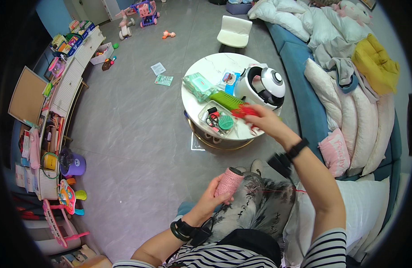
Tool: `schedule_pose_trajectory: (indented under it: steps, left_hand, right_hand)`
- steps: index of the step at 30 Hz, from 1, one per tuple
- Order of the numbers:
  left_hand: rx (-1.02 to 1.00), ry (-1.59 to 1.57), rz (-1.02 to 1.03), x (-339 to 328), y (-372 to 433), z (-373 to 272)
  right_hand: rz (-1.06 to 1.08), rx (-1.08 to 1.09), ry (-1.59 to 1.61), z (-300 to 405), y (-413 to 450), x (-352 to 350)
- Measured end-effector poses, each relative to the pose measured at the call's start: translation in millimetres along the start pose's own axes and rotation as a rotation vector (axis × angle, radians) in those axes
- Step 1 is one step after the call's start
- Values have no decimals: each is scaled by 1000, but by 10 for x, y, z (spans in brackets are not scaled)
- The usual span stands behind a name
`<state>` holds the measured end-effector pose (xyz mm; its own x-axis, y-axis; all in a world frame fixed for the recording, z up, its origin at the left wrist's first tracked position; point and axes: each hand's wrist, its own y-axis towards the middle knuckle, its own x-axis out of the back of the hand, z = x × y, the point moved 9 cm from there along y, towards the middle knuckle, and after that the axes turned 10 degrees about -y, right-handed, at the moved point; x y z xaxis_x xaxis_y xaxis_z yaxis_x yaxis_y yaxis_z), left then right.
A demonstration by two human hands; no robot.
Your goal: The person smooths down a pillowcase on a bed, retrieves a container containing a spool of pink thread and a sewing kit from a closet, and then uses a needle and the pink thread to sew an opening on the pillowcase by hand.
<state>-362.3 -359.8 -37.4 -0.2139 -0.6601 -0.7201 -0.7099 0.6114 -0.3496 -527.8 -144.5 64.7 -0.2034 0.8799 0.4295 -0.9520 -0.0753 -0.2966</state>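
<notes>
My left hand point(216, 194) is wrapped around a spool of pink-and-white twine point(229, 182) above my lap. Over the near right edge of the round white table point(206, 72), my right hand point(264, 119) grips a bundle of red yarn point(245, 111), which is partly blurred. A thin red strand point(300, 191) crosses near my right thigh. On the tabletop, beside the red bundle, are a green ridged tray point(226, 100) and a clear plastic box point(203, 115) with scissors point(211, 122) and a green round piece point(225, 122) in it.
A white helmet-like device point(259, 85) and a pack of wipes point(200, 84) also stand on the table. A small white chair point(235, 31) is behind it. To the right runs a blue sofa point(301, 80) with cushions; a cabinet point(63, 93) and toys line the left.
</notes>
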Motion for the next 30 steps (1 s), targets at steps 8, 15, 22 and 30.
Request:
schedule_pose_trajectory:
  steps: [8,15,22,30]
  left_hand:
    - [69,-2,32,-32,207,-157]
    - [-3,-35,14,114,137,-186]
    - [-62,31,13,-49,-162,-193]
    - [-241,-89,-81,134,-680,-416]
  right_hand:
    - [-220,77,-463,-565,663,150]
    - [299,-214,-146,-509,-1148,172]
    - [381,-266,-274,-924,-2204,-517]
    - [-4,-354,-110,-776,-3334,216]
